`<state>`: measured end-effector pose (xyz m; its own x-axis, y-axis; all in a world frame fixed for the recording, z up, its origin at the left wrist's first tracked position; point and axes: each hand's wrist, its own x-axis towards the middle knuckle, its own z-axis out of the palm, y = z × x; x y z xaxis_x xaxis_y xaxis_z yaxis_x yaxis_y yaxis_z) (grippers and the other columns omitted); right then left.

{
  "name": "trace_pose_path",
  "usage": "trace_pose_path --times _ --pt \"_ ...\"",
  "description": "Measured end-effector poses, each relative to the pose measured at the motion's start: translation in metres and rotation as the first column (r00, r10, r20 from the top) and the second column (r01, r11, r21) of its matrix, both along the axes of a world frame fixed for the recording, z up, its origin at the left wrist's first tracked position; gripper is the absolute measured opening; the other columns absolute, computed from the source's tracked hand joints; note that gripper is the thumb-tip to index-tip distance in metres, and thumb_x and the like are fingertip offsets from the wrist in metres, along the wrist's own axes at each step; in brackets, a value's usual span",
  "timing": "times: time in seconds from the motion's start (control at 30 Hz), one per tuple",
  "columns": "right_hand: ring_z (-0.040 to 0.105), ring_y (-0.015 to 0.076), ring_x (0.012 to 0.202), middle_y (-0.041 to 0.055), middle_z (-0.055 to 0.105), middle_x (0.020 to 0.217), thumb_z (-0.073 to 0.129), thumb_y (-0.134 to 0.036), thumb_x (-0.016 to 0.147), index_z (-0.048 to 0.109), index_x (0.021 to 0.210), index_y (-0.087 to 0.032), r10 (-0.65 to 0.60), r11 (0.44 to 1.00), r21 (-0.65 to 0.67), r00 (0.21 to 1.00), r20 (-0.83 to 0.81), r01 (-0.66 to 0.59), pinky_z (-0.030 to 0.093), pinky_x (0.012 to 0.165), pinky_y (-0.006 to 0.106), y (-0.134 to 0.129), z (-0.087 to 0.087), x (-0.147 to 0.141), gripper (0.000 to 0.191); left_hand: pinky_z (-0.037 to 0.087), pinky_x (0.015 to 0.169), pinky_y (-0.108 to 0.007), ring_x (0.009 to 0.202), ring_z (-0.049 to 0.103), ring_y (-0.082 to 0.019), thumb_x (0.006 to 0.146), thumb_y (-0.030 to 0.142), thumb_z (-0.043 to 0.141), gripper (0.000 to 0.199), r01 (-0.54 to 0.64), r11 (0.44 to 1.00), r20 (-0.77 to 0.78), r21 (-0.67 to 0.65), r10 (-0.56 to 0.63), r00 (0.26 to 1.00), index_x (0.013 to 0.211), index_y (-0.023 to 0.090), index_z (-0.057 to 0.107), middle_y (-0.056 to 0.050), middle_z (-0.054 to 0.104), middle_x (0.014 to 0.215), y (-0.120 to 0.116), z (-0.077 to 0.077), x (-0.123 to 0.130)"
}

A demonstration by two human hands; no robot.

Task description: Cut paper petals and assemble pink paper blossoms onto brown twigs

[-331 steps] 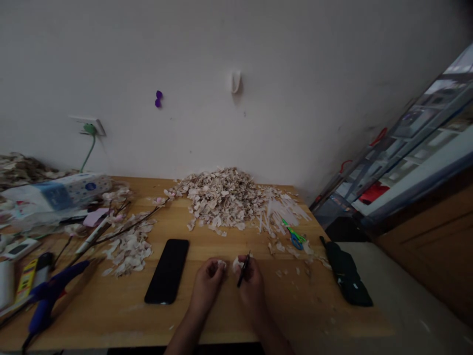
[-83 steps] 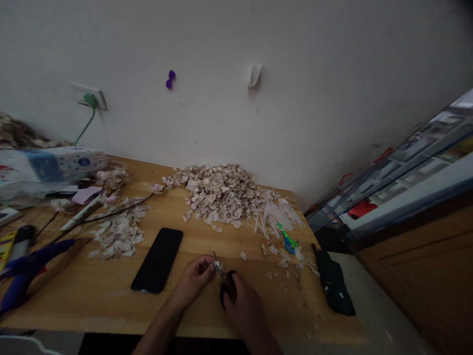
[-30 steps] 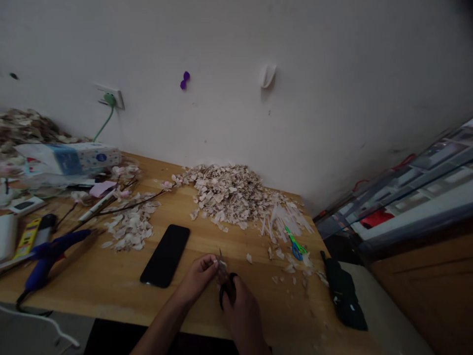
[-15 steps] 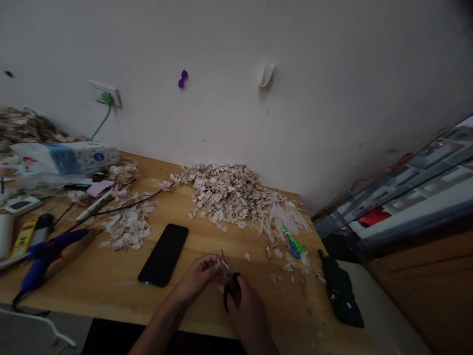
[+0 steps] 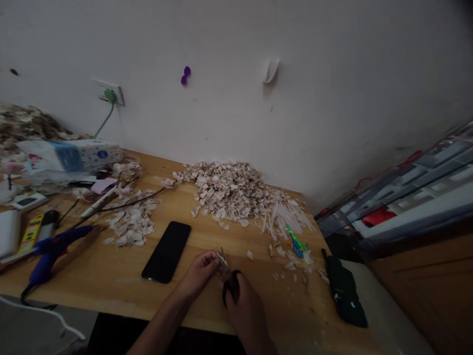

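Near the front of the wooden table, my left hand pinches a small pale petal between thumb and fingers. My right hand is wrapped round the black handles of a pair of scissors, whose blades point up and left at the petal. A large heap of dry pale petals lies behind the hands against the wall. A black phone rests flat to the left of my left hand. One loose petal lies beyond the scissors.
Blue glue gun, flowering branch, smaller petal pile and tissue pack are on the left. Green-and-blue scissors, pale strips and a dark pouch lie on the right.
The view has shifted slightly, so the table items appear a little further right. Both hands keep nearly the same pose, with the scissor blades still at the petal.
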<state>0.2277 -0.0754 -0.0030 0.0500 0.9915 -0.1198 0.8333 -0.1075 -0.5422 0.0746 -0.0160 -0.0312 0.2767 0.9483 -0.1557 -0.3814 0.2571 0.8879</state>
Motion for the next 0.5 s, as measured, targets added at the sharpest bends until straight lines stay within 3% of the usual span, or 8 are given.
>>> trace_pose_path --times 0.27,0.5 --pt "0.074 0.0217 0.092 0.0064 0.077 0.102 0.057 -0.022 0.09 0.067 0.106 -0.023 0.01 1.0 0.017 1.0 0.001 -0.01 0.052 0.076 0.025 0.0 0.006 0.002 0.018 0.045 0.062 -0.026 0.06 0.056 -0.012 0.081 0.051 0.07 0.036 0.015 0.999 -0.094 0.053 -0.01 0.996 0.074 0.017 0.064 0.0 0.063 0.067 -0.002 0.006 0.002" --pt "0.072 0.0259 0.101 0.0101 0.075 0.111 0.058 -0.026 0.09 0.063 0.118 -0.018 0.055 0.996 -0.08 0.995 0.079 -0.049 0.052 0.082 0.03 0.003 0.011 0.013 0.03 0.044 0.065 -0.026 0.064 0.056 -0.013 0.082 0.046 0.069 0.03 0.043 0.996 -0.169 0.084 -0.028 0.985 0.077 0.016 0.068 -0.001 0.064 0.07 -0.002 0.011 0.003"
